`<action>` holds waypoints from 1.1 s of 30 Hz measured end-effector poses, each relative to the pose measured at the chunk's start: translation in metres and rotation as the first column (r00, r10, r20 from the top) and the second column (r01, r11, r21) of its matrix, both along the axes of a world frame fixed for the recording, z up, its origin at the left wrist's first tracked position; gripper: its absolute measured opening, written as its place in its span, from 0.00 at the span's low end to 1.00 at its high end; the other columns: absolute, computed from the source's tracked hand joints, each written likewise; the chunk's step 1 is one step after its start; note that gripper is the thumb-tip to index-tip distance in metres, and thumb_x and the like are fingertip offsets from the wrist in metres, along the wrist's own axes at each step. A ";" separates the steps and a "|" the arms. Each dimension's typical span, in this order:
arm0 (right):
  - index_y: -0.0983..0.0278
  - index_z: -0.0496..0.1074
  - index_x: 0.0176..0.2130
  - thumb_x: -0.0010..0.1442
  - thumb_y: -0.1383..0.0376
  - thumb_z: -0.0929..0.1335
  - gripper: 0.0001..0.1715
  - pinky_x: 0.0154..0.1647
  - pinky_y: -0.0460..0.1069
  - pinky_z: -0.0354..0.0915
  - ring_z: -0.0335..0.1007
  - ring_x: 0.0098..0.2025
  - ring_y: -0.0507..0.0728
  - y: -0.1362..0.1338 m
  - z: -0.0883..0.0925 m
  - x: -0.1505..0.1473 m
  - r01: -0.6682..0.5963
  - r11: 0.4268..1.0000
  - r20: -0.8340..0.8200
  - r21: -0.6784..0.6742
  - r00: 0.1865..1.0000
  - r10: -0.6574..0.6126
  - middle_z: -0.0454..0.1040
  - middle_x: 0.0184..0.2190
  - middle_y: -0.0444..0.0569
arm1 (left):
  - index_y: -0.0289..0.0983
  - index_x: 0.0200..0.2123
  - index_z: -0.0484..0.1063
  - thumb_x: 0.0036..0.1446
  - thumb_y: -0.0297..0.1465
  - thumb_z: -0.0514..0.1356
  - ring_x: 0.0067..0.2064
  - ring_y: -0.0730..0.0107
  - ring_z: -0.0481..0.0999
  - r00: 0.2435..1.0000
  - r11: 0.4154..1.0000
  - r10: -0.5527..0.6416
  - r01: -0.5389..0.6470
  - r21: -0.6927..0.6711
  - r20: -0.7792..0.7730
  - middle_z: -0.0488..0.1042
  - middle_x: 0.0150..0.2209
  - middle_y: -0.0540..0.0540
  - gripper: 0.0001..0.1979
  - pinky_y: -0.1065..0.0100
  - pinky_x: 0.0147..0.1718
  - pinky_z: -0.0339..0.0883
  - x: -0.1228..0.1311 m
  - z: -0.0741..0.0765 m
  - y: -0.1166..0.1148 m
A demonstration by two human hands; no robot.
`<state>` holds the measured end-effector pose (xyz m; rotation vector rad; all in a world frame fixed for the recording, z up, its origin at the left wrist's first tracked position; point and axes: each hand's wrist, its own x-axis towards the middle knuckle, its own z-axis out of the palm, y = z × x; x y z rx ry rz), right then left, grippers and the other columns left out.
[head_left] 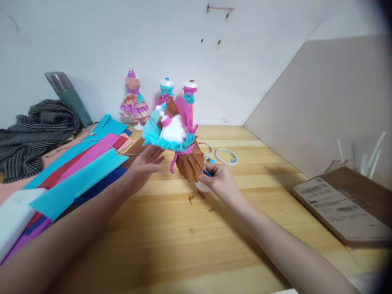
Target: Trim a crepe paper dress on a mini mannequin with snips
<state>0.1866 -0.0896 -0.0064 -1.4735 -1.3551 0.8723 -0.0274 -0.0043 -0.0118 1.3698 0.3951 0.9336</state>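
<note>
A small white mannequin (173, 130) leans toward me at mid-table, dressed in crepe paper. It has a turquoise frill (171, 143), magenta ties and a pleated brown skirt (190, 165). My left hand (145, 163) is at the frill's left underside, fingers stretched and apart; some fingertips are hidden behind the paper, so I cannot tell if they touch it. At the skirt's lower right edge, my right hand (221, 179) is closed on a small blue-handled tool (207, 173), whose working end is hidden. Beneath the skirt shows a pale round base (202, 187).
Three dressed mannequins, including a ruffled one (134, 98), stand against the wall. Coloured paper sheets (82, 175), a striped cloth (45, 130) and a bottle (69, 96) lie left. Tape rolls (226, 156) sit behind my right hand. A cardboard box (339, 204) is right; brown scraps (191, 199) lie in front.
</note>
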 end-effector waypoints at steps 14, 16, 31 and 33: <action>0.62 0.59 0.16 0.41 0.53 0.74 0.24 0.16 0.45 0.44 0.47 0.16 0.46 0.026 -0.023 -0.074 0.009 0.995 -0.270 -0.097 0.962 -0.035 0.55 0.12 0.37 | 0.34 0.41 0.73 0.48 0.43 0.67 0.47 0.57 0.75 0.943 0.942 0.332 -0.330 0.061 -0.021 0.77 0.44 0.42 0.21 0.61 0.46 0.67 0.009 0.045 -0.001; 0.62 0.61 0.18 0.42 0.53 0.74 0.23 0.17 0.45 0.45 0.48 0.16 0.47 0.031 -0.026 -0.076 0.033 0.996 -0.292 -0.088 0.955 -0.058 0.57 0.12 0.37 | 0.34 0.38 0.74 0.46 0.41 0.69 0.44 0.58 0.76 0.932 0.931 0.360 -0.355 0.083 -0.053 0.78 0.40 0.43 0.20 0.62 0.43 0.68 0.012 0.046 0.003; 0.68 0.77 0.31 0.45 0.53 0.76 0.21 0.27 0.49 0.70 0.76 0.29 0.57 -0.026 -0.028 -0.005 -0.047 0.943 -0.458 -0.331 0.881 -0.117 0.78 0.28 0.55 | 0.34 0.46 0.73 0.50 0.33 0.67 0.50 0.50 0.76 0.995 0.994 -0.092 0.095 0.062 -0.046 0.77 0.48 0.37 0.20 0.55 0.46 0.71 0.000 0.051 0.038; 0.66 0.76 0.33 0.46 0.51 0.76 0.22 0.25 0.47 0.68 0.73 0.27 0.55 -0.030 -0.024 0.004 0.056 0.961 -0.439 -0.270 0.881 -0.175 0.77 0.26 0.51 | 0.33 0.46 0.73 0.50 0.33 0.68 0.50 0.49 0.76 0.989 0.988 -0.142 0.145 0.061 -0.049 0.77 0.47 0.36 0.20 0.54 0.45 0.72 0.001 0.053 0.036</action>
